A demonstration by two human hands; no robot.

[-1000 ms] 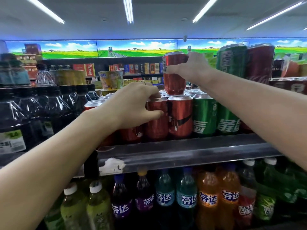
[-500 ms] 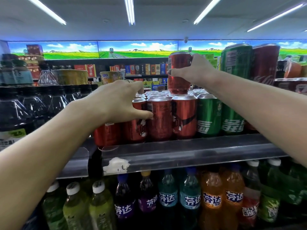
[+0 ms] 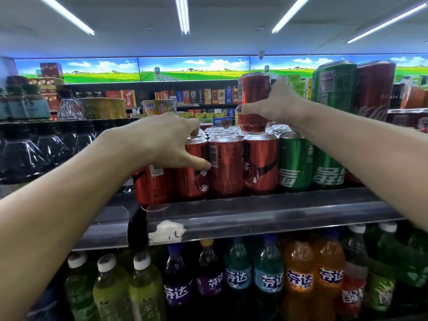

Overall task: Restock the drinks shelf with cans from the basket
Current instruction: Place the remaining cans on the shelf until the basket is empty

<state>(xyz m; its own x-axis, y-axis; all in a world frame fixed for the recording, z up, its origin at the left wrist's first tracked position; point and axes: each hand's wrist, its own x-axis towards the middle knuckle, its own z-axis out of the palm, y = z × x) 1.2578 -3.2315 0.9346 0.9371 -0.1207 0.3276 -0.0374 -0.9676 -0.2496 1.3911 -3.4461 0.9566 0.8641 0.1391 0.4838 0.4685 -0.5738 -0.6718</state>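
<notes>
red cans (image 3: 228,165) packed tight along shelf front, green cans (image 3: 294,163) blocking right, open air above can tops

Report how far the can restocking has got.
Done: red cans and green cans already fill the shelf's front row. In hand: the right hand sets another red can on top; the left hand steadies the row. Left: unknown, the basket is out of view.

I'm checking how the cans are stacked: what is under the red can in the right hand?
The red can in the right hand sits over the silver tops of the red cans in the rows behind the front. Whether it rests on them can't be told.
</notes>
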